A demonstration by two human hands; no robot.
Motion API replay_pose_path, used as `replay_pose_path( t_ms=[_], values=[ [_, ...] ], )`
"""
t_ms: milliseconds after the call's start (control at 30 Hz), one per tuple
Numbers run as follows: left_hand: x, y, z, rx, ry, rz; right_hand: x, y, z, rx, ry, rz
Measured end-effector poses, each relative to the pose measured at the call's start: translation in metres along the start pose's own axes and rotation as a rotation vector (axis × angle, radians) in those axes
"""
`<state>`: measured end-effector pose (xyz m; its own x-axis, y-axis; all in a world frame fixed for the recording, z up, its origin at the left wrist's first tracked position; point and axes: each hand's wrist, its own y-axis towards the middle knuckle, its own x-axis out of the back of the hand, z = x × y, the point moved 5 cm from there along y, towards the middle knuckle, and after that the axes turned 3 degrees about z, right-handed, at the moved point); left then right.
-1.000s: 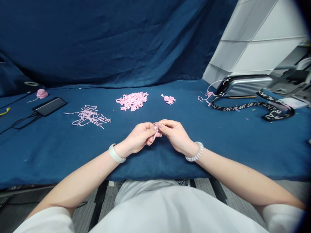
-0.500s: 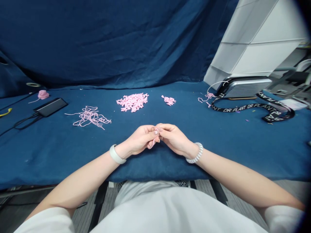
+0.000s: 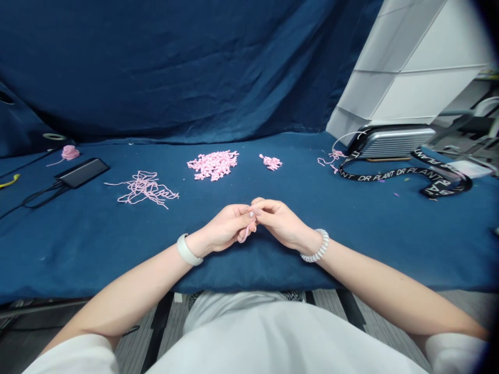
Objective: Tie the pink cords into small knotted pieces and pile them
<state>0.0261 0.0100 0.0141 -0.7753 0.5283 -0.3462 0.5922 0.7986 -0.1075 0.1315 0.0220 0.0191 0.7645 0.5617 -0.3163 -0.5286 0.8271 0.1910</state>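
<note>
My left hand (image 3: 230, 227) and my right hand (image 3: 278, 221) meet fingertip to fingertip above the front of the blue-covered table. Both are closed in a pinch on a short piece of pink yarn (image 3: 245, 235), whose loose end hangs over the left fingers. The rest of that yarn is hidden between the fingertips. Beyond my hands lies a large pile of small pink yarn knots (image 3: 213, 165), with a smaller cluster of knots (image 3: 271, 162) to its right. Loose pink yarn strands (image 3: 144, 189) lie tangled to the left.
A pink yarn ball (image 3: 70, 152) and a dark rectangular device (image 3: 82, 172) with cables lie at the left. On the right are a silver ridged case (image 3: 397, 142), a black lettered lanyard (image 3: 382, 175) and pink yarn scraps (image 3: 336, 155). A blue curtain (image 3: 195, 67) hangs behind.
Both hands stay pinched together in nearly the same place, with small finger shifts. The yarn's loose end now shows longer and more curved below the fingertips.
</note>
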Motion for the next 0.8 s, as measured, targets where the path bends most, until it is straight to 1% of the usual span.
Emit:
replay_pose_path(
  t_ms=[167, 300, 367, 467, 533, 600, 700, 800],
  values=[
    [0.004, 0.003, 0.003, -0.011, 0.008, -0.107, 0.01, 0.002, 0.002, 0.027, -0.1, -0.173],
    [0.006, 0.003, -0.003, -0.07, 0.135, -0.181, 0.016, 0.002, 0.005, 0.062, -0.191, -0.278],
    [0.005, 0.001, -0.007, -0.09, 0.238, -0.188, 0.015, 0.002, 0.009, 0.096, -0.274, -0.285],
    [0.002, -0.002, -0.011, -0.105, 0.344, -0.18, 0.011, 0.002, 0.013, 0.122, -0.33, -0.249],
    [0.001, -0.004, -0.013, -0.125, 0.347, -0.183, 0.007, 0.002, 0.013, 0.102, -0.296, -0.204],
    [0.001, -0.006, -0.014, -0.145, 0.336, -0.196, 0.007, 0.003, 0.012, 0.042, -0.213, -0.17],
    [0.003, -0.006, -0.013, -0.169, 0.343, -0.223, 0.016, 0.006, 0.013, -0.04, -0.089, -0.2],
    [0.004, -0.006, -0.012, -0.173, 0.34, -0.241, 0.027, 0.008, 0.017, -0.064, -0.092, -0.217]
  ],
)
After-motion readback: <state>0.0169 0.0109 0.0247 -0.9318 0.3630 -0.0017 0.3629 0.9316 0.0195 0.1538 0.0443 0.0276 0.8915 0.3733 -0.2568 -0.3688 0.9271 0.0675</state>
